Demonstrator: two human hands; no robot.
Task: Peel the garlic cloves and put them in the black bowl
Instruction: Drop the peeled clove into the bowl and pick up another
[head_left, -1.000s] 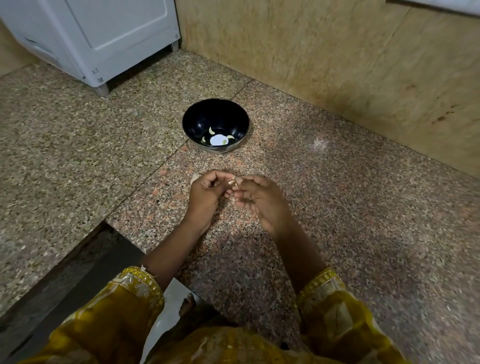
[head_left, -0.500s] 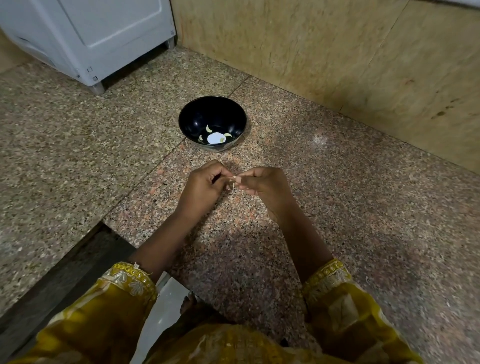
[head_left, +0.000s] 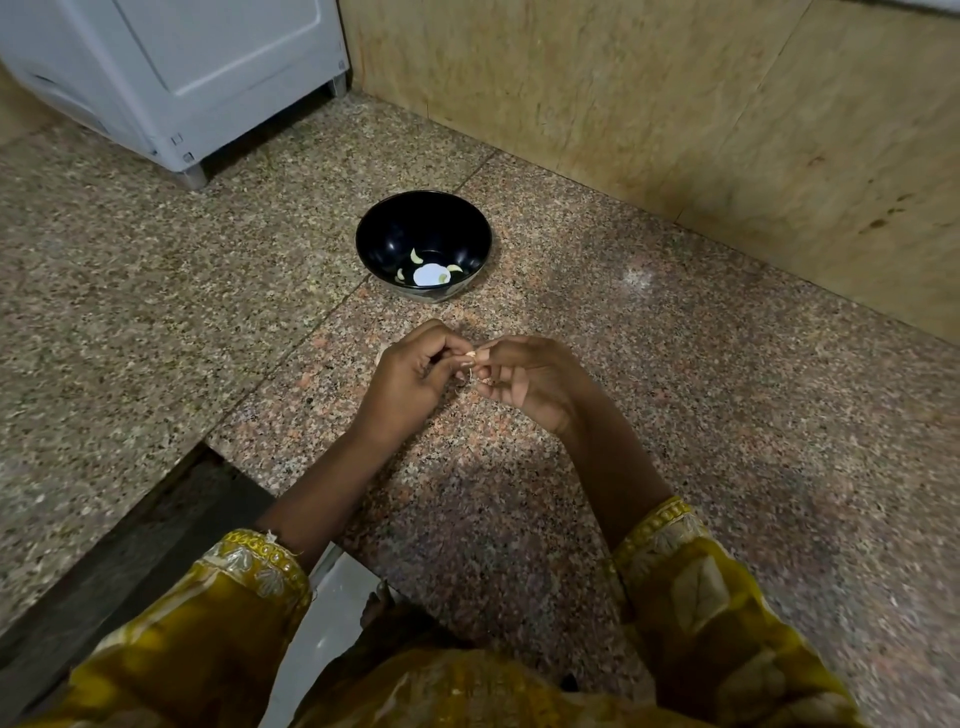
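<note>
While left hand (head_left: 410, 375) and right hand (head_left: 536, 383) pinch one garlic clove (head_left: 470, 355), its long axis is hidden.

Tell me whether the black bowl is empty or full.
Neither: the black bowl stands upright on the floor with only a few pale garlic cloves at its bottom.
</note>
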